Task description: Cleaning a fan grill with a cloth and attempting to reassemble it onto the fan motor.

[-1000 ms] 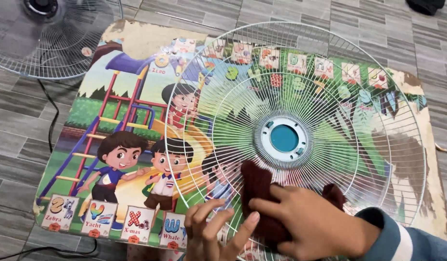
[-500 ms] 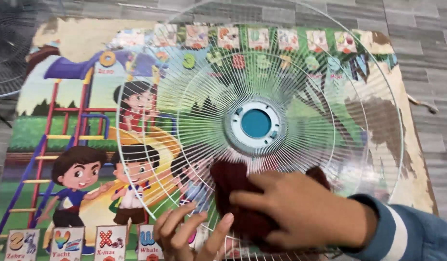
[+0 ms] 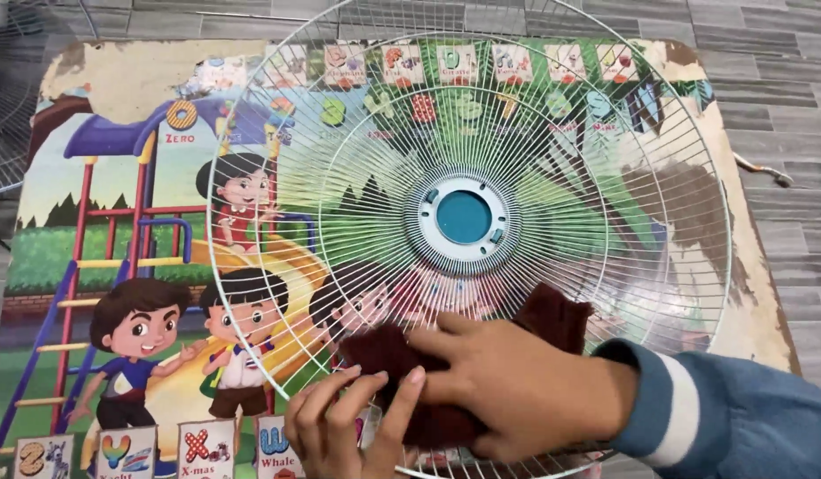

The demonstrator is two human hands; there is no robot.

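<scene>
Pressing dark maroon cloth [image 3: 402,355] onto white wire fan guard [image 3: 552,177], right hand [image 3: 517,386] clenched; left hand [image 3: 339,426] fingers released on guard.

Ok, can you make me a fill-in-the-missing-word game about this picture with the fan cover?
1. The right hand presses a dark red ____ onto the white fan guard.
2. The guard's round middle is coloured ____.
3. The guard lies on a cartoon picture board, which lies on a grey ____.
4. The left hand touches the guard's ____ edge.

Missing words: cloth; blue; floor; bottom
</scene>
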